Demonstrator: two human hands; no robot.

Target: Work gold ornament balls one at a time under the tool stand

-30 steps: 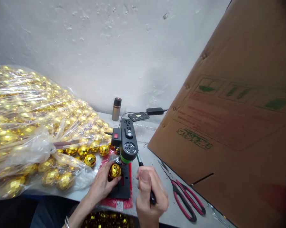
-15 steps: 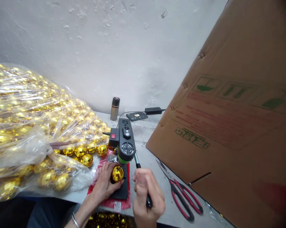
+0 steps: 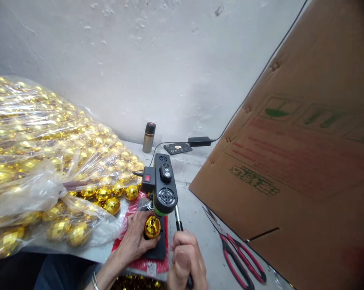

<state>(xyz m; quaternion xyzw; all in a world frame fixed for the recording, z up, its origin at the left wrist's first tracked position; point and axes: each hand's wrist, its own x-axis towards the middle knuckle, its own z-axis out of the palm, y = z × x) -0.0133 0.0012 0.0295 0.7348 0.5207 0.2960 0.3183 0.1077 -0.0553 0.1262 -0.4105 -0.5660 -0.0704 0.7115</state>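
A small black bench drill press (image 3: pixel 165 187) stands on a black base plate (image 3: pixel 157 252) over a red plastic sheet (image 3: pixel 136 264). Under its head, my left hand (image 3: pixel 136 235) has thumb and fingers around a gold mirrored ball (image 3: pixel 152 227), whose top faces the head. The drill bit itself is hidden by the head. On the right, my right hand (image 3: pixel 186 259) is wrapped around the black grip of the press's lever (image 3: pixel 178 219), which slants up to the head. Bracelets circle my left wrist.
A large clear bag (image 3: pixel 48 133) of gold balls fills the left, with loose balls (image 3: pixel 111 205) beside it. Red-handled scissors (image 3: pixel 236 253) lie right, by a big cardboard box (image 3: pixel 260 161). Behind stand a bottle (image 3: pixel 148 137), a phone (image 3: pixel 177 148) and a power adapter (image 3: pixel 199 141).
My right hand and the lever grip have moved a little down toward the front edge. My left hand still holds the ball under the head. The view has shifted slightly.
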